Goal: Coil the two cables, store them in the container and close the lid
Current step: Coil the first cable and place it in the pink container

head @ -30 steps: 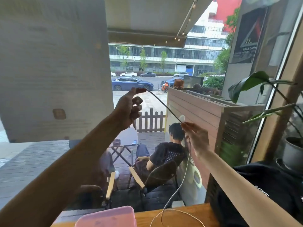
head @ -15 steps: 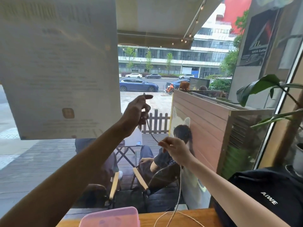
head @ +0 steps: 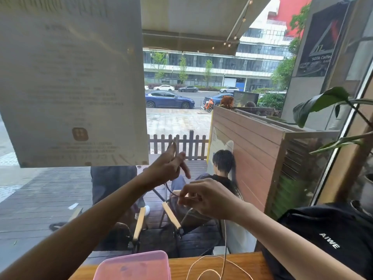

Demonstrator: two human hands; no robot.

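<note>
Raised in front of the window, my left hand [head: 169, 168] pinches the end of a thin white cable [head: 224, 239] between thumb and fingers. A short loop of it curves down to my right hand [head: 207, 199], which pinches the cable just below and to the right. From there the cable drops straight to the wooden counter [head: 248, 263], where slack lies in loose loops. A pink translucent container [head: 133, 265] with its lid on sits at the counter's near edge, below my left forearm. I see only one cable.
A black bag [head: 327, 239] lies on the counter at right, beside a potted plant [head: 323, 102]. A paper notice [head: 70, 81] hangs on the window glass at upper left. Outside, a person sits on a chair on the deck.
My right hand has moved down and left, closer to my left hand, so the taut stretch of cable between them has become a short hanging loop. The view has tilted slightly downward.
</note>
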